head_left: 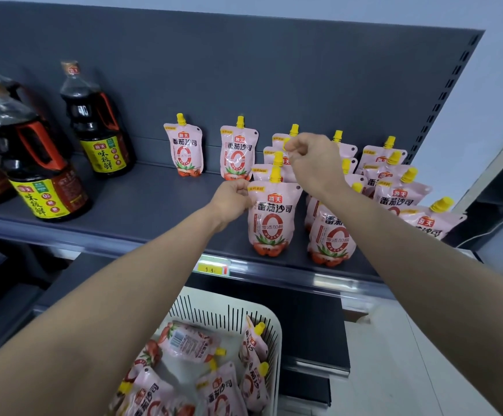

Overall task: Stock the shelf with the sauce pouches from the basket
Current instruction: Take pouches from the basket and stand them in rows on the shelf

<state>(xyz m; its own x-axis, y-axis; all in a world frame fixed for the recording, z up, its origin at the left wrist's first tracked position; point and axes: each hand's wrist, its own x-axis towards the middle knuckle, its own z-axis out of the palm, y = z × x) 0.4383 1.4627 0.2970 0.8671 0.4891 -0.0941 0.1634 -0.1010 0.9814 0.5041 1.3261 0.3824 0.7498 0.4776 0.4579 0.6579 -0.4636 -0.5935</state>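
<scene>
My left hand (234, 197) is pinched shut on the upper left corner of the front pouch (269, 217), which stands upright on the shelf (154, 202) near its front lip, just to the right of that hand. My right hand (310, 163) is above and beyond it, fingers curled closed around the top of a pouch in the row behind; I think it holds the seal just under that pouch's yellow cap, but my own knuckles hide the contact, so I can't be sure how firm the grip is. So the step in hand is settling and squaring this column of pouches, front one and the one behind it, rather than fetching. Past my right hand, more pouches (394, 187) stand in crowded rows, and the far one (430, 220) leans over toward the shelf's end. Off beyond my left hand two single pouches (184, 151) lean against the back panel, with bare shelf between, and further left stand the dark sauce bottles (97, 127). Below my forearms the basket (271, 334) has several pouches in it, lying flat and jumbled. Next, I judge, I need to let go once these two stand on their own, then reach down for another and fill the gap to my left.
</scene>
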